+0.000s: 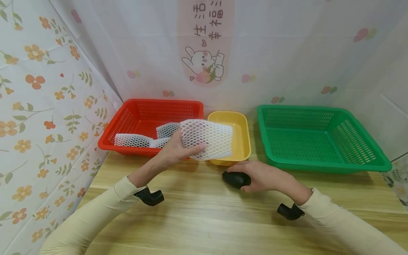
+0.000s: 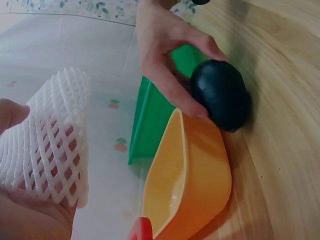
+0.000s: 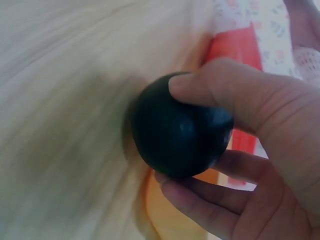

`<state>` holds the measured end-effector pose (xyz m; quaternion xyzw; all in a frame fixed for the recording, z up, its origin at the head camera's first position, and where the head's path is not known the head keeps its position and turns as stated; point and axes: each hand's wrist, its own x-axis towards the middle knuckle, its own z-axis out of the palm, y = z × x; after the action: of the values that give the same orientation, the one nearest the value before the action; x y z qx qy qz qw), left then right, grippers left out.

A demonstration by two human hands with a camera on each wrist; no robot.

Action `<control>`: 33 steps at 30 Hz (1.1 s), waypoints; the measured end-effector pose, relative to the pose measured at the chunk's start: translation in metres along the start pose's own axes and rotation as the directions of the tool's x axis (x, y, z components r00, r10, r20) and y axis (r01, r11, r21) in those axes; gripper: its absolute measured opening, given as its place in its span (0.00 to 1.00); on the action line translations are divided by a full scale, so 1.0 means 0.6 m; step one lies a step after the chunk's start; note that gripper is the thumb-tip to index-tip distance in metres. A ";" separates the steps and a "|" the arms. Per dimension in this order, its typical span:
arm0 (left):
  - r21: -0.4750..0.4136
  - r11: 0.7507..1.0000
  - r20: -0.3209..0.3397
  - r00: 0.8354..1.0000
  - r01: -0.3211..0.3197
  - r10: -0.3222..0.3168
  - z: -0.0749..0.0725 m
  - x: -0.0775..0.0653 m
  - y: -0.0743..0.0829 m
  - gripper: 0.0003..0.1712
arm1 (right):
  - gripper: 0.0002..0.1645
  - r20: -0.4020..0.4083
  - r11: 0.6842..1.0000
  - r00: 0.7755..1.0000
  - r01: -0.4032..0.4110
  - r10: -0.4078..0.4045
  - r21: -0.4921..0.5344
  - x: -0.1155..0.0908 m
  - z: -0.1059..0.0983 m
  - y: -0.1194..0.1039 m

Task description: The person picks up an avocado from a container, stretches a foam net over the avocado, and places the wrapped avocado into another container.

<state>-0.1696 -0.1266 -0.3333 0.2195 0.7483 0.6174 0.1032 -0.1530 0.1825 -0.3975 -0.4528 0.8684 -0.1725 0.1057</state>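
My left hand [image 1: 173,150] holds a white foam fruit net [image 1: 210,138], its thumb lying over the front of the mesh. The net hangs above the yellow bin [image 1: 244,134] and the right end of the red basket. In the left wrist view, the net [image 2: 55,145] looks like an open-ended sleeve. My right hand [image 1: 266,175] grips a dark, smooth avocado [image 1: 235,180] just in front of the yellow bin. Thumb and fingers lie on opposite sides of the avocado [image 3: 180,130] in the right wrist view. It sits at or very close to the tabletop; contact is unclear.
Several more foam nets [image 1: 132,140] lie in the red basket [image 1: 106,143] at the left. A green basket [image 1: 318,164] stands at the right on the wooden table [image 1: 204,219]. Behind them hangs a patterned curtain [image 1: 287,53].
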 end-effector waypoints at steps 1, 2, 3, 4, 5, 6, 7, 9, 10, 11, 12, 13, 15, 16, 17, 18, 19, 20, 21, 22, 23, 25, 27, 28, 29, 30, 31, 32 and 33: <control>-0.009 1.000 0.006 1.000 -0.006 0.006 0.000 0.001 0.000 0.36 | 0.37 -0.011 1.000 1.000 0.011 -0.011 0.012 -0.002 -0.004 0.001; -0.017 1.000 0.010 1.000 -0.011 0.011 0.000 0.001 0.000 0.37 | 0.36 -0.027 1.000 0.999 0.020 -0.019 0.021 -0.004 -0.009 0.003; -0.020 1.000 0.012 1.000 -0.013 0.013 0.000 0.001 0.001 0.37 | 0.36 -0.045 0.999 0.999 0.025 -0.024 0.030 -0.006 -0.014 0.003; -0.020 1.000 0.013 1.000 -0.015 0.015 0.000 0.001 0.001 0.38 | 0.36 -0.065 0.999 0.997 0.031 -0.028 0.041 -0.008 -0.020 0.002; -0.021 1.000 0.015 1.000 -0.018 0.018 -0.001 0.001 0.001 0.38 | 0.36 -0.083 0.998 0.996 0.030 -0.026 0.055 -0.009 -0.026 0.001; -0.021 1.000 0.016 1.000 -0.020 0.020 -0.001 0.001 0.001 0.38 | 0.36 -0.097 0.997 0.995 0.028 -0.021 0.069 -0.010 -0.032 0.000; -0.021 0.999 0.018 1.000 -0.024 0.024 -0.001 0.001 0.001 0.39 | 0.36 -0.108 0.996 0.994 0.025 -0.016 0.085 -0.011 -0.037 -0.001; -0.019 0.999 0.018 0.999 -0.032 0.032 -0.001 0.001 0.000 0.39 | 0.37 -0.119 0.992 0.993 0.015 -0.001 0.122 -0.013 -0.049 -0.005; -0.023 0.999 0.020 0.999 -0.039 0.039 -0.001 0.001 0.000 0.39 | 0.37 -0.123 0.991 0.992 0.010 0.007 0.137 -0.014 -0.054 -0.007; -0.027 0.999 0.022 0.999 -0.044 0.044 -0.001 0.001 0.000 0.39 | 0.37 -0.127 0.989 0.992 0.006 0.013 0.148 -0.015 -0.059 -0.008; -0.031 0.998 0.023 0.998 -0.051 0.051 0.000 0.001 0.000 0.39 | 0.37 -0.131 0.988 0.991 0.000 0.020 0.156 -0.016 -0.064 -0.010; -0.033 0.998 0.023 0.998 -0.055 0.055 0.000 0.001 0.000 0.39 | 0.37 -0.138 0.987 0.990 -0.004 0.027 0.161 -0.017 -0.068 -0.011; -0.033 0.998 0.022 0.998 -0.059 0.060 0.001 0.001 -0.001 0.38 | 0.38 -0.152 0.986 0.987 -0.022 0.048 0.165 -0.020 -0.076 -0.013; -0.030 0.998 0.020 0.998 -0.058 0.059 0.001 0.001 -0.001 0.38 | 0.38 -0.160 0.985 0.985 -0.034 0.061 0.168 -0.021 -0.080 -0.014; -0.028 0.998 0.020 0.998 -0.056 0.056 0.001 0.001 -0.002 0.38 | 0.39 -0.168 0.984 0.983 -0.045 0.074 0.170 -0.023 -0.084 -0.014; -0.025 0.998 0.019 0.998 -0.053 0.054 0.001 0.001 -0.002 0.38 | 0.39 -0.174 0.983 0.981 -0.058 0.089 0.174 -0.025 -0.087 -0.014; -0.023 0.999 0.017 0.999 -0.048 0.049 0.001 0.001 -0.003 0.38 | 0.39 -0.185 0.982 0.978 -0.064 0.097 0.176 -0.027 -0.091 -0.013; -0.024 0.999 0.016 0.999 -0.044 0.045 0.001 0.001 -0.003 0.38 | 0.40 -0.197 0.982 0.975 -0.069 0.104 0.175 -0.029 -0.096 -0.013; -0.024 0.999 0.015 0.999 -0.040 0.040 0.001 0.001 -0.004 0.38 | 0.40 -0.211 0.982 0.972 -0.069 0.106 0.176 -0.031 -0.100 -0.013; -0.026 0.999 0.014 0.999 -0.035 0.035 0.000 0.000 -0.004 0.38 | 0.41 -0.228 0.983 0.968 -0.060 0.100 0.176 -0.032 -0.104 -0.012; -0.029 0.999 0.014 0.999 -0.031 0.032 0.000 0.000 -0.004 0.38 | 0.41 -0.246 0.984 0.965 -0.050 0.091 0.171 -0.034 -0.108 -0.011; -0.034 0.999 0.015 0.999 -0.029 0.030 -0.001 -0.001 -0.003 0.38 | 0.42 -0.285 0.986 0.957 -0.017 0.064 0.165 -0.037 -0.117 -0.009; -0.035 0.999 0.015 0.999 -0.029 0.030 -0.001 -0.001 -0.004 0.38 | 0.43 -0.318 0.988 0.947 0.011 0.039 0.156 -0.039 -0.125 -0.008; -0.031 0.999 0.014 0.999 -0.028 0.029 -0.001 -0.001 -0.004 0.38 | 0.43 -0.329 0.988 0.944 0.023 0.030 0.154 -0.040 -0.129 -0.008; -0.024 0.999 0.012 1.000 -0.028 0.029 -0.001 -0.001 -0.004 0.38 | 0.43 -0.341 0.988 0.940 0.033 0.021 0.152 -0.041 -0.132 -0.008; -0.017 0.999 0.011 0.999 -0.030 0.031 -0.001 -0.001 -0.004 0.38 | 0.44 -0.350 0.987 0.937 0.041 0.015 0.153 -0.042 -0.136 -0.008; -0.007 0.999 0.010 0.999 -0.031 0.031 -0.001 -0.001 -0.003 0.38 | 0.44 -0.357 0.987 0.934 0.045 0.014 0.155 -0.043 -0.139 -0.009; 0.000 0.999 0.010 0.999 -0.032 0.032 -0.001 -0.001 -0.003 0.38 | 0.44 -0.361 0.986 0.932 0.051 0.011 0.161 -0.044 -0.142 -0.009; 0.009 0.999 0.010 0.999 -0.034 0.034 -0.001 0.000 -0.003 0.38 | 0.45 -0.364 0.983 0.931 0.058 0.008 0.172 -0.045 -0.145 -0.010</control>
<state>-0.1701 -0.1276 -0.3346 0.2357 0.7469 0.6145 0.0954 -0.1627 0.2192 -0.3146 -0.4128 0.8479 -0.3322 -0.0182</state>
